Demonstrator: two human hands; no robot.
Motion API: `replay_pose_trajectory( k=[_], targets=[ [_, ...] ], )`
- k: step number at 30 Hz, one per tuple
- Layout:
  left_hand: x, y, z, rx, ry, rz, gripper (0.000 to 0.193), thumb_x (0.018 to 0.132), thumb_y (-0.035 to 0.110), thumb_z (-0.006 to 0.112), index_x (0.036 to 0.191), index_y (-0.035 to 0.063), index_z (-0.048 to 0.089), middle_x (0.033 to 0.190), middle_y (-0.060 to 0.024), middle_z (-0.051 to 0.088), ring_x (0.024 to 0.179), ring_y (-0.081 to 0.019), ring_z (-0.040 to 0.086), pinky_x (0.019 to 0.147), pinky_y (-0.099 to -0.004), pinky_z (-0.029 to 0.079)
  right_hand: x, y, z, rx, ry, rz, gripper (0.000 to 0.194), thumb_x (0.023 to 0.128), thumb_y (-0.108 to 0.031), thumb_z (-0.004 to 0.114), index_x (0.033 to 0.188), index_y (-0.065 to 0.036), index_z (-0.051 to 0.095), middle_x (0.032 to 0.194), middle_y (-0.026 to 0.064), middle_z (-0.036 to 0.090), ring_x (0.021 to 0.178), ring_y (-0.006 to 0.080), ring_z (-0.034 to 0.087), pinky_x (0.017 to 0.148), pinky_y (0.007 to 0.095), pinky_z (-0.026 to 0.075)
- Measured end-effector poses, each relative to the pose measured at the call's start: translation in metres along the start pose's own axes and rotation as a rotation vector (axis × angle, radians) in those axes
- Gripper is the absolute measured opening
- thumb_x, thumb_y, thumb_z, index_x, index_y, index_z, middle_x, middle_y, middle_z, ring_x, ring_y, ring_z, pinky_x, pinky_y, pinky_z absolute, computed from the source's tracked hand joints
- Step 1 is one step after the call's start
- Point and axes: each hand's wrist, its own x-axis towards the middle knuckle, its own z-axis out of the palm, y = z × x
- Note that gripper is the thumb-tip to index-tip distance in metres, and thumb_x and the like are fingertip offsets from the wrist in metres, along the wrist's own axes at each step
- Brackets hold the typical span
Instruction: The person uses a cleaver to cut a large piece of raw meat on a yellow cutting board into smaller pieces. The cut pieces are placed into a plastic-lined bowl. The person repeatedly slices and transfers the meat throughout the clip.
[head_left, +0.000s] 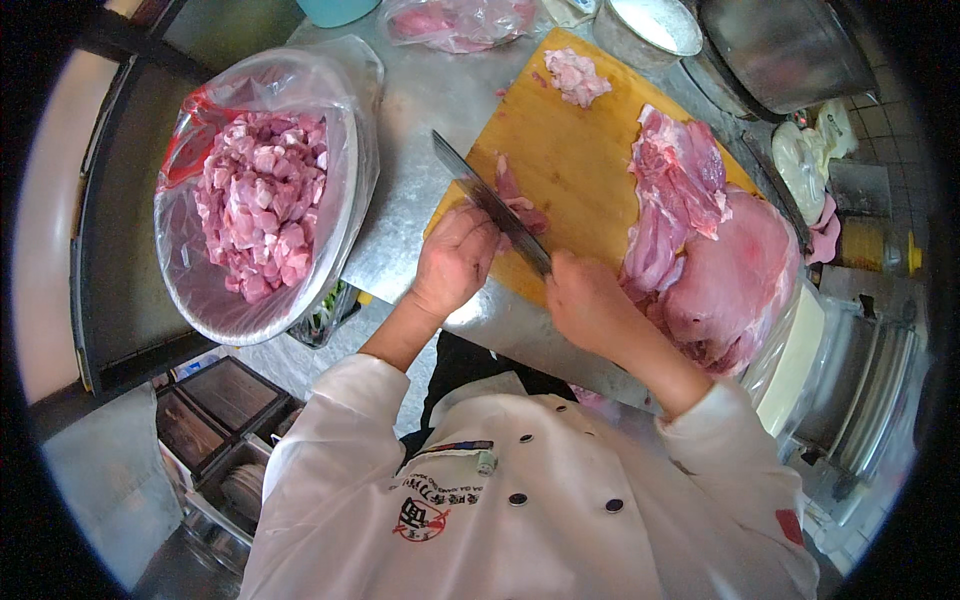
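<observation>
My right hand (589, 300) is closed round the handle of a kitchen knife (491, 202), whose long blade points up and left over the near left part of a yellow cutting board (555, 157). Beside the blade, my left hand (459, 251) rests with curled fingers against a small piece of raw meat (514, 202); the blade partly covers this meat. Large slabs of raw meat (731, 277) and a ragged cut (679, 172) lie at the board's right side. Pale trimmings (576, 76) sit near its far corner.
At left, a basin lined with clear plastic (345, 247) holds diced raw meat (262, 195). Bagged meat (457, 22) lies at the back of the metal table (412, 112). A metal pot (652, 30) and a large dark vessel (787, 52) stand behind the board.
</observation>
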Motion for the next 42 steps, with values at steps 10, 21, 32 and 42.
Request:
replay_pose_trajectory(
  k=[10,21,32,42],
  targets=[
    [0.0,0.001,0.001,0.026,0.032,-0.023,0.015,0.071,0.0,0.069,0.086,0.0012,0.065,0.093,-0.0112,0.063,0.093,-0.032,0.061,0.081,-0.0388,0.051,-0.025,0.01,0.001,-0.029,-0.082,0.176,0.015,0.086,-0.009,0.055,0.081,0.003,0.048,0.07,0.0272,0.057,0.069,0.048,0.057,0.059,0.0528,0.043],
    [0.015,0.003,-0.028,-0.058,0.087,-0.261,0.019,0.077,-0.006,0.059,0.094,0.0014,0.065,0.094,-0.0154,0.065,0.087,-0.034,0.062,0.08,-0.0388,0.049,-0.058,0.018,-0.013,0.242,0.238,0.126,0.014,0.086,-0.01,0.057,0.083,0.003,0.052,0.068,0.0237,0.055,0.064,0.0395,0.058,0.058,0.047,0.043],
    [0.031,0.014,-0.011,0.021,-0.228,0.101,0.018,0.066,-0.001,0.066,0.082,0.0069,0.067,0.096,-0.0061,0.064,0.092,-0.0272,0.059,0.076,-0.0375,0.05,-0.084,0.032,-0.03,0.617,0.143,0.499,0.016,0.087,-0.01,0.056,0.1,0.0,0.058,0.071,0.0153,0.06,0.066,0.0225,0.057,0.063,0.0389,0.047],
    [0.089,0.024,-0.006,0.343,-0.473,-0.478,0.02,0.075,0.026,0.071,0.082,0.0075,0.068,0.078,-0.0142,0.068,0.076,-0.0318,0.065,0.069,-0.04,0.052,-0.108,0.051,-0.013,0.632,0.245,0.327,0.006,0.092,-0.004,0.052,0.086,-0.003,0.051,0.059,-0.0005,0.048,0.044,0.007,0.043,0.039,0.0249,0.035]
  ],
)
